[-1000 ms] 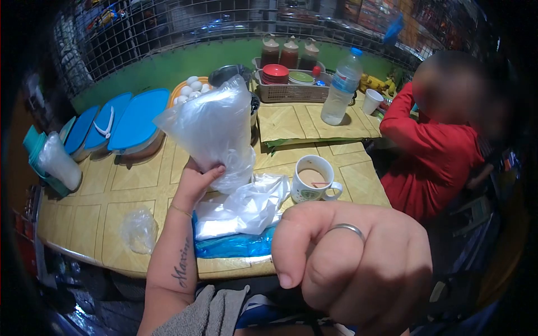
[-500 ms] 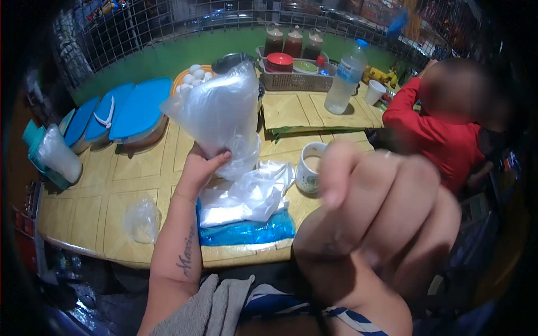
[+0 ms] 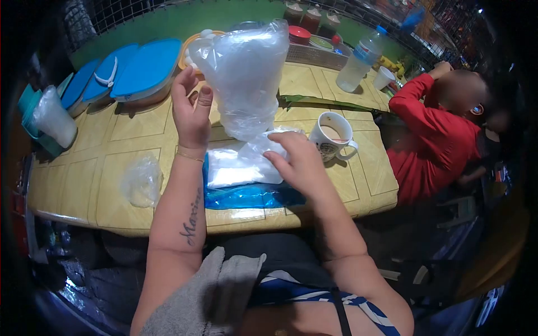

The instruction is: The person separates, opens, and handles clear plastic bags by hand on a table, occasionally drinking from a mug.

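Observation:
In the head view, my left hand (image 3: 192, 112) is raised, its fingers and thumb apart, beside a tall clear plastic bag (image 3: 244, 78) that stands on the table and looks full. My right hand (image 3: 302, 165) reaches over a stack of thin white plastic bags (image 3: 235, 168), thumb and forefinger spread at the stack's upper right. Whether its fingertips press the plastic is hard to see. Under the stack lies a blue plastic wrapper (image 3: 246, 197). Just right of my right hand stands a white mug (image 3: 332, 134) holding a milky brown drink.
Blue-lidded containers (image 3: 147, 67) and white eggs (image 3: 206, 35) line the back left. A crumpled clear bag (image 3: 141, 180) lies front left. A water bottle (image 3: 360, 61), a white cup (image 3: 383, 78) and a sauce basket (image 3: 316, 55) stand behind. A person in red (image 3: 431, 123) sits right.
My right hand has come down from close to the camera to the white bags. My left hand has let go of the clear bag's lower side and opened. The view has shifted.

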Tool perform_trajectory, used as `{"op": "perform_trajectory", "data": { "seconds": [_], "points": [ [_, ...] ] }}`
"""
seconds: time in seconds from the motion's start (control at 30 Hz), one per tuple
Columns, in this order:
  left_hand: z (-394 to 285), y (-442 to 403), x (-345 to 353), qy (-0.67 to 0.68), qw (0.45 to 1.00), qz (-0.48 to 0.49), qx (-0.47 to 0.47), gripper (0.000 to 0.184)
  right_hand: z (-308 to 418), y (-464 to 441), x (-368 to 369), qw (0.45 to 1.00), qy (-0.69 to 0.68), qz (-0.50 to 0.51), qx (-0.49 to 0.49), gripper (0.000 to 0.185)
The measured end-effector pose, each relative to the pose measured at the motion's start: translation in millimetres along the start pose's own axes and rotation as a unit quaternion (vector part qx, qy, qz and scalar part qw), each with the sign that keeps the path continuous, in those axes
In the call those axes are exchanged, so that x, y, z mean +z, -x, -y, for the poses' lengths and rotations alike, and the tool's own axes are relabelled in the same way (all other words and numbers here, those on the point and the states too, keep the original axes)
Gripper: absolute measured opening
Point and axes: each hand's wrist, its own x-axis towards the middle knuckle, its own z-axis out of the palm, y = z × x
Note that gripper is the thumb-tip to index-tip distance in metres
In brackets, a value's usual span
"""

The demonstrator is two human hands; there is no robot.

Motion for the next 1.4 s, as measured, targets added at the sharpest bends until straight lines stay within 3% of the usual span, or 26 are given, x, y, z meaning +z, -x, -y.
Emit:
{"op": "perform_trajectory", "data": {
  "seconds": [0.03,0.07,0.1,0.17,0.27,0.33,0.43,0.53,0.63,0.77,0.9,1.03,1.13,1.27,1.4],
  "points": [
    [-6,0,0,-0.011,0.999,-0.039,0.014,0.05,-4,2,14,0.999,0.042,-0.021,-0.006,0.034],
    [-6,-1,0,-0.02,0.998,-0.055,0.021,0.046,-9,2,24,0.995,0.084,-0.042,-0.014,0.038],
    [-7,-1,0,-0.031,0.997,-0.071,0.025,0.041,-4,-1,28,0.996,0.045,-0.048,0.056,0.042],
    [-9,0,2,-0.041,0.993,-0.1,0.048,0.029,1,-10,24,0.992,0.103,-0.064,0.045,0.042],
    [-26,4,7,0.013,0.997,-0.049,0.056,0.028,-6,-20,28,0.987,0.146,-0.019,0.07,0.03],
    [-25,6,7,0.005,0.999,0.001,0.048,0.016,-14,-25,30,0.983,0.159,0.047,0.082,0.024],
    [-34,6,3,-0.018,0.988,0.148,0.041,0.024,-9,-30,21,0.995,0.066,-0.048,0.064,0.015],
    [-50,6,4,0.005,0.963,0.269,-0.003,0.034,3,-49,2,0.98,-0.133,-0.142,0.038,0.013],
    [-54,10,15,0.019,0.955,0.292,0.039,0.039,28,-72,-18,0.948,-0.04,-0.299,-0.104,0.012],
    [-54,9,15,0.016,0.937,0.338,-0.088,0.031,23,-86,-23,0.904,0.04,-0.388,-0.177,0.014],
    [-53,3,5,0.107,0.913,0.322,-0.227,0.015,-1,-79,-3,0.892,-0.017,-0.432,-0.133,0.013],
    [-47,7,7,0.131,0.908,0.314,-0.243,0.007,-18,-69,5,0.926,-0.081,-0.364,-0.047,0.013],
    [-46,10,12,0.098,0.909,0.326,-0.241,0.009,-12,-71,6,0.926,-0.101,-0.359,-0.062,0.013],
    [-47,13,16,0.147,0.902,0.301,-0.273,0.014,4,-66,7,0.935,-0.119,-0.329,-0.056,0.037],
    [-44,12,17,0.192,0.899,0.282,-0.274,0.02,16,-59,-2,0.962,-0.202,-0.148,-0.111,0.06]
  ]
}}
